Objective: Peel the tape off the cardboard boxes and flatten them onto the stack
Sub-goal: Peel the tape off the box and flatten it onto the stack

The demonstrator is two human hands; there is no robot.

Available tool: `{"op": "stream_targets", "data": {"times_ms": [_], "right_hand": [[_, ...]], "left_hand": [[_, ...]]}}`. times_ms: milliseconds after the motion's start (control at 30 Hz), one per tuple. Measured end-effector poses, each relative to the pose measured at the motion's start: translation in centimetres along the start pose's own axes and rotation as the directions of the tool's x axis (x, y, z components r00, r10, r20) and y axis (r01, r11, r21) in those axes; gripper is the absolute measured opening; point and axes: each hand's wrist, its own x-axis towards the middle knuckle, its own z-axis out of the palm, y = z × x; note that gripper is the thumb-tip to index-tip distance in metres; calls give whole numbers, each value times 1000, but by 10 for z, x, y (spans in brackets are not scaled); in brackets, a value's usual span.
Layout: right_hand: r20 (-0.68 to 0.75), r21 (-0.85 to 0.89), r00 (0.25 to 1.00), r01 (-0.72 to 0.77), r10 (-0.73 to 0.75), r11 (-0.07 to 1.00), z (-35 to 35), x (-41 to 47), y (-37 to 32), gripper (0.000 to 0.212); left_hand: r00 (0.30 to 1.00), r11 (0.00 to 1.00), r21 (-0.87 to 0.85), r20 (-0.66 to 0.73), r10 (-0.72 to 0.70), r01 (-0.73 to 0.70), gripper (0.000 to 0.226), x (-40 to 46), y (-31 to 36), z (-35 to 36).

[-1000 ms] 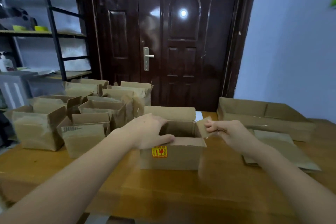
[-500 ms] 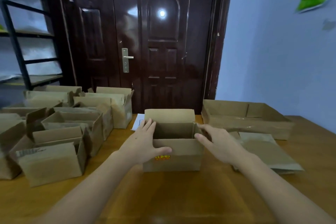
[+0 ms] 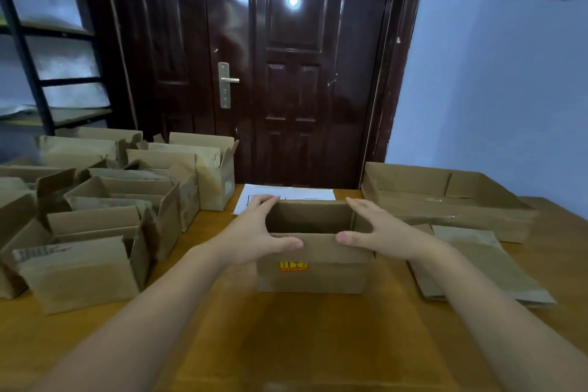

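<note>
Open box (image 3: pixel 313 261), plain brown corrugated card, rectangular, small yellow-red sticker (image 3: pixel 293 266) on the near face, sits mid tabletop (image 3: pixel 286 344), glossy orange-brown wood. My left hand (image 3: pixel 254 234) clasps the left end, my right hand (image 3: pixel 378 232) the right end; fingers spread wide over the rim, thumbs on the near wall. Left: cluster of about seven open boxes (image 3: pixel 105 216), creased, flaps up. Right: one shallow tray-like carton (image 3: pixel 445 200) and a flat stack (image 3: pixel 477 267) of cardboard. One white paper (image 3: pixel 286 192) behind the box. Dark glossy door (image 3: pixel 286 73) beyond.
</note>
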Motion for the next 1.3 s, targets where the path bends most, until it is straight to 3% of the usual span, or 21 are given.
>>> {"op": "stream_targets", "data": {"times_ms": [133, 267, 467, 600, 700, 833, 900, 1067, 1167, 1233, 1300], "right_hand": [[-57, 77, 998, 2, 2, 997, 12, -2, 1, 126], [-191, 82, 982, 4, 11, 997, 27, -10, 4, 107], [-302, 126, 953, 7, 31, 992, 30, -26, 4, 116], [-350, 251, 927, -43, 132, 967, 40, -47, 15, 116], [-314, 316, 930, -87, 191, 945, 49, -61, 25, 128], [-253, 408, 935, -130, 249, 904, 63, -69, 27, 140], [-247, 404, 933, -148, 263, 903, 72, -65, 24, 130], [-140, 370, 965, -156, 221, 916, 91, -52, 16, 98], [-136, 319, 974, -128, 179, 939, 97, -48, 15, 77], [-161, 304, 973, -110, 165, 946, 99, -46, 14, 73], [-202, 315, 966, -91, 160, 945, 97, -44, 12, 71]], "left_hand": [[998, 997, -76, -58, 5, -9, 128, -3, 3, 5], [991, 994, -109, -137, -8, -7, 128, -9, 7, 7], [959, 995, -101, -283, -8, -21, 133, -31, 1, 11], [948, 990, -108, -298, -115, 86, 141, -56, -10, 18], [948, 975, -170, -260, -184, 143, 140, -69, -20, 24], [965, 969, -207, -195, -176, 135, 139, -76, -29, 32], [962, 969, -203, -203, -185, 143, 136, -74, -27, 39], [944, 895, -410, -190, -269, 173, 115, -70, -22, 47], [969, 946, -265, -110, -220, 185, 102, -68, -25, 49], [989, 975, -192, -75, -128, 112, 80, -67, -25, 48], [992, 992, -81, -71, -106, 100, 81, -65, -25, 46]]}}
